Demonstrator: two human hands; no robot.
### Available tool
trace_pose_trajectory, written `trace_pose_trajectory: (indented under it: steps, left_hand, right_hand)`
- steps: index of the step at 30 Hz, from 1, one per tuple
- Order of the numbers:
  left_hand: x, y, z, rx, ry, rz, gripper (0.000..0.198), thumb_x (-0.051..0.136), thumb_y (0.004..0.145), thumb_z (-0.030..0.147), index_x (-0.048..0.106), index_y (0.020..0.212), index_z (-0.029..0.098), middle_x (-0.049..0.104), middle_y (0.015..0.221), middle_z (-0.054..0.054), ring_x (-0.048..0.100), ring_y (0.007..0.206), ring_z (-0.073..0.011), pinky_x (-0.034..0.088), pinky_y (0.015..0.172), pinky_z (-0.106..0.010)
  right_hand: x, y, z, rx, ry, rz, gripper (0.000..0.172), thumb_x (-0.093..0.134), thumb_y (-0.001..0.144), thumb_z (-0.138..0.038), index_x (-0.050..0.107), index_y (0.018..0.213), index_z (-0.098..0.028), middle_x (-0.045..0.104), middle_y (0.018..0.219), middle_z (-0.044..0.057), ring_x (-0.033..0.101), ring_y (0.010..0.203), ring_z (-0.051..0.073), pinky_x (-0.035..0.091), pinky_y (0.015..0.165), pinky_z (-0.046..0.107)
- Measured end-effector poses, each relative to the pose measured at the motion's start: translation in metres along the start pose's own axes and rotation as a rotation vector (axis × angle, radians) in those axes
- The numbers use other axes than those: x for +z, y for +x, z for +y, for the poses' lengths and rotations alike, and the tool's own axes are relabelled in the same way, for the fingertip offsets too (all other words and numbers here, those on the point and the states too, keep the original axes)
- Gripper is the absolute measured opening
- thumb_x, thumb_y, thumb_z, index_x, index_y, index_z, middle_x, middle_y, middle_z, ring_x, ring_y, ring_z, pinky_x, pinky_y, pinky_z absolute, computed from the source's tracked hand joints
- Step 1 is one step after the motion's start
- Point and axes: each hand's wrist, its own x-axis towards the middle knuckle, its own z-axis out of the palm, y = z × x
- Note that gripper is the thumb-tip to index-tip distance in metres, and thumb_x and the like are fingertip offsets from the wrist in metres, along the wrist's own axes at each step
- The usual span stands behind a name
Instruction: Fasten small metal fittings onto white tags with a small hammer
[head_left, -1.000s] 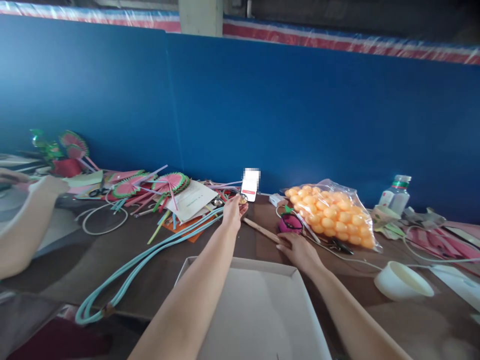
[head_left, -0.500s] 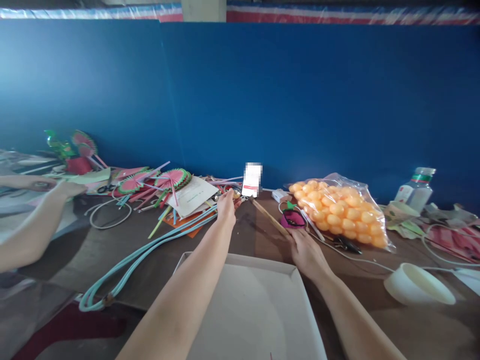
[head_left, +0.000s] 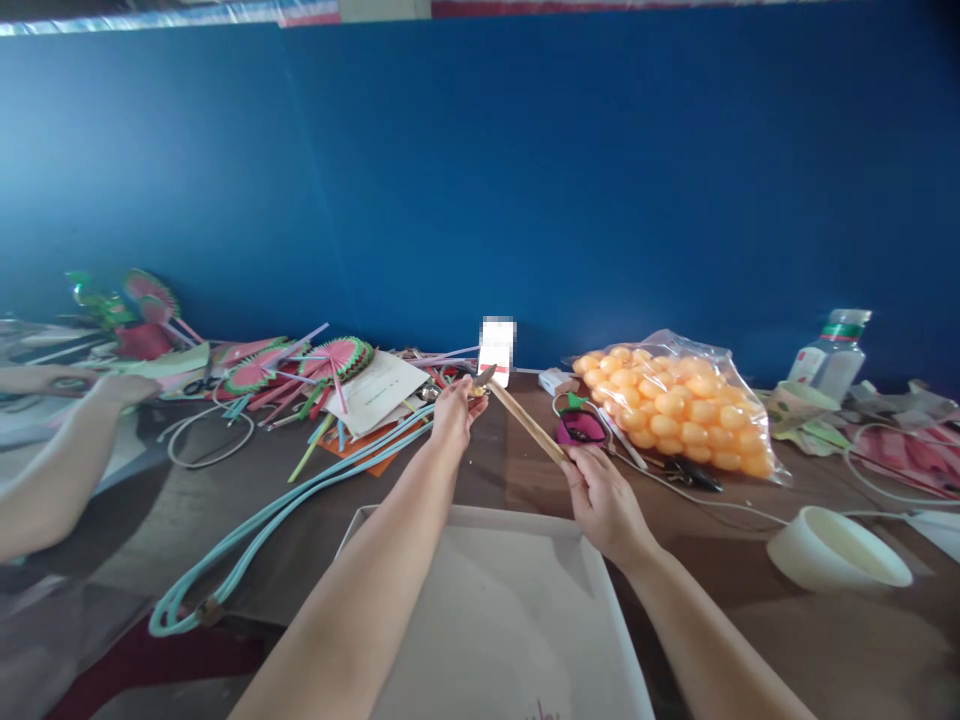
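My right hand point(head_left: 609, 503) is closed round the lower end of a long wooden stick point(head_left: 529, 420), which slants up and to the left. At its far end a dark pointed piece point(head_left: 485, 377) lies across it, like a small hammer head, though its exact kind is unclear. My left hand point(head_left: 453, 415) is closed beside that dark piece, with a small gold-coloured thing partly hidden at its fingers. Just behind stands a lit phone point(head_left: 496, 350), leaning on the blue board. Below my forearms lies an open white box lid point(head_left: 517, 610).
Orange balls in a clear bag point(head_left: 682, 410), a purple pouch point(head_left: 579, 428), a white bowl point(head_left: 836, 550) and a bottle point(head_left: 829, 355) are on the right. Paper fans point(head_left: 337, 360), papers and looped pale-blue cords point(head_left: 255, 535) lie left. Another person's arm point(head_left: 64, 470) reaches in.
The stick's far end has come up to my left hand, and the dark piece now shows beside my fingers. My right hand has shifted slightly up and left. The view has tilted a little.
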Motion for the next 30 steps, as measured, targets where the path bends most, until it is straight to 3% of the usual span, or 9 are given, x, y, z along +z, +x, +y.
trace_pose_trajectory:
  steps: [23, 30]
  left_hand:
    - [0.0033, -0.0041, 0.0001, -0.035, -0.003, -0.002, 0.014, 0.063, 0.077, 0.025, 0.056, 0.082, 0.014, 0.059, 0.063, -0.002, 0.06, 0.053, -0.0093, 0.052, 0.058, -0.023]
    - [0.0031, -0.0031, -0.0002, -0.032, 0.016, -0.012, 0.014, 0.06, 0.08, 0.027, 0.055, 0.082, 0.013, 0.06, 0.063, -0.003, 0.061, 0.053, -0.0101, 0.052, 0.057, -0.023]
  right_hand:
    - [0.0023, -0.0006, 0.0014, 0.054, -0.015, -0.025, 0.026, 0.037, 0.092, -0.029, 0.056, 0.107, -0.019, 0.061, 0.101, 0.011, 0.057, 0.094, 0.021, 0.048, 0.082, 0.035]
    - [0.0008, 0.0007, 0.0025, 0.05, 0.005, 0.04, 0.025, 0.038, 0.092, -0.029, 0.056, 0.106, -0.018, 0.061, 0.101, 0.011, 0.057, 0.096, 0.022, 0.047, 0.084, 0.034]
